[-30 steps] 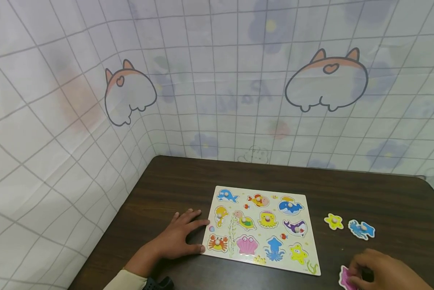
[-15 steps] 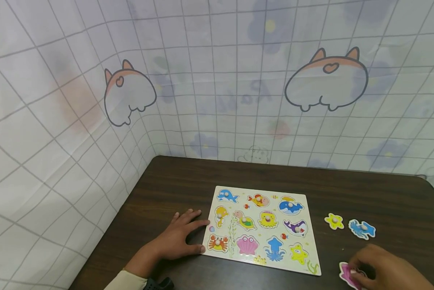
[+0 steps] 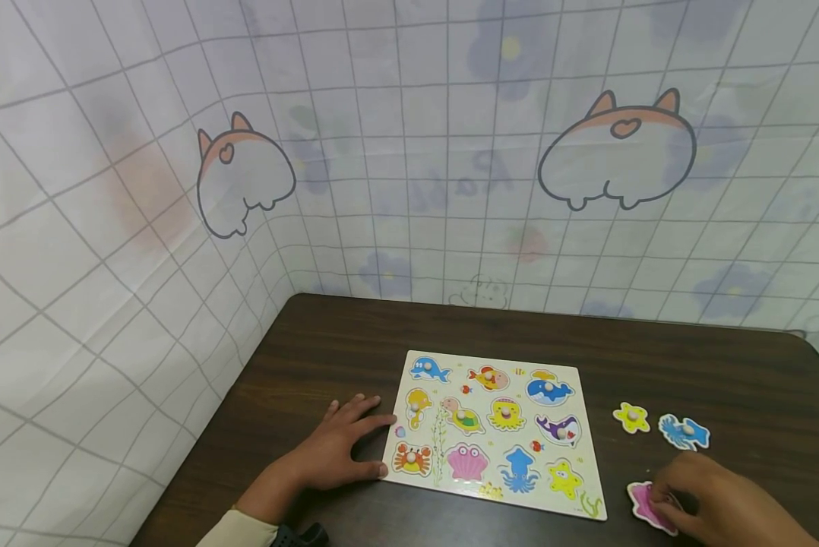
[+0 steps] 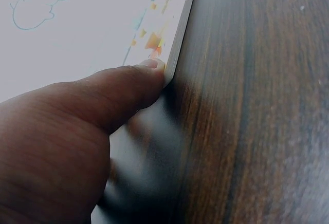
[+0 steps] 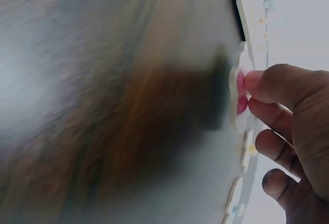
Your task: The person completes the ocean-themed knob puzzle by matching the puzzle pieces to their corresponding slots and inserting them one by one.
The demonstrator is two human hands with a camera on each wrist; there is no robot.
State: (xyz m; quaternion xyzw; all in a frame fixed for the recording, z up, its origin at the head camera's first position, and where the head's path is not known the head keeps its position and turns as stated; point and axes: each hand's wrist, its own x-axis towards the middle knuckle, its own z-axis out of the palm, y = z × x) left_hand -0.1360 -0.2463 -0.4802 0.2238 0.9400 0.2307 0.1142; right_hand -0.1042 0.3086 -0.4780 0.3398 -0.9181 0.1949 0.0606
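A pale puzzle board (image 3: 444, 486) with sea-animal shapes lies on the table. Many shapes carry round knobs; the pink shell, blue squid and yellow starfish pictures in the near row show none. My left hand (image 3: 337, 448) rests at the board's left side, fingers spread, with the thumb (image 4: 128, 85) on the near corner. To the right of the board, my right hand (image 3: 703, 490) pinches a pink shell puzzle piece (image 3: 645, 505) between thumb and finger. In the right wrist view the shell piece (image 5: 239, 93) is tilted edge-on, close over the table.
A yellow starfish piece (image 3: 631, 417) and a blue squid piece (image 3: 684, 431) lie on the dark table (image 3: 355, 327), right of the board. A grid-patterned cloth (image 3: 437, 190) hangs behind and on the left of the table.
My right hand has moved slightly away from me and left with the pink shell piece, closer to the board. The left hand and board have stayed put.
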